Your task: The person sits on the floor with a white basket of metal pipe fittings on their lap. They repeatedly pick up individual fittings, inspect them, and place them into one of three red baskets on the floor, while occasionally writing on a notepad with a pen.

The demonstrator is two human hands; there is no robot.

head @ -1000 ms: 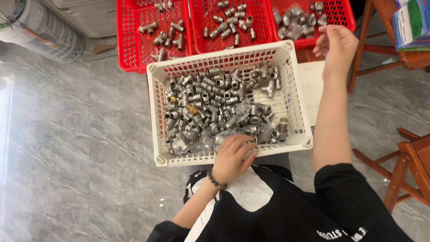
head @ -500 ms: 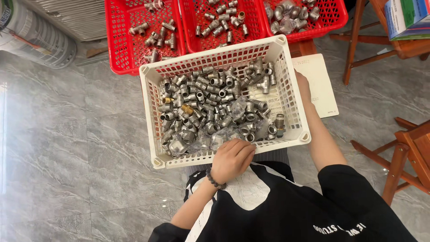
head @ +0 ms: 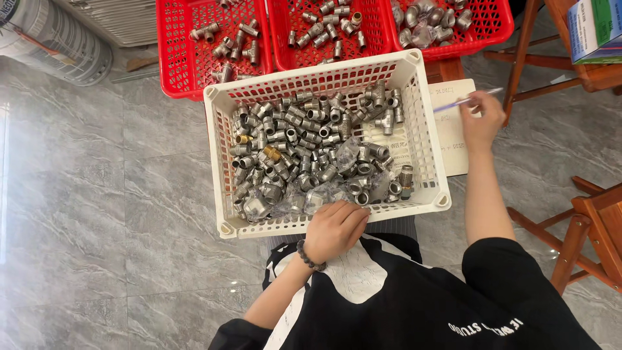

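White basket [head: 424,123] holds metal fittings [head: 311,149]; red baskets [head: 188,65] likewise.

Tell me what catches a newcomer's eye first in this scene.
A white plastic lattice basket heaped with grey metal pipe fittings fills the centre, above the person's lap. Three red plastic baskets with fewer fittings sit behind it. The left hand grips its near rim; the right hand holds a pen over white paper.

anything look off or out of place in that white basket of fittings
Mostly grey metal fittings fill the white basket, but a few brass-coloured ones sit among them at the left, and crumpled clear plastic bags lie mixed into the pile. Nothing has spilled onto the floor. The left hand rests on the near rim.
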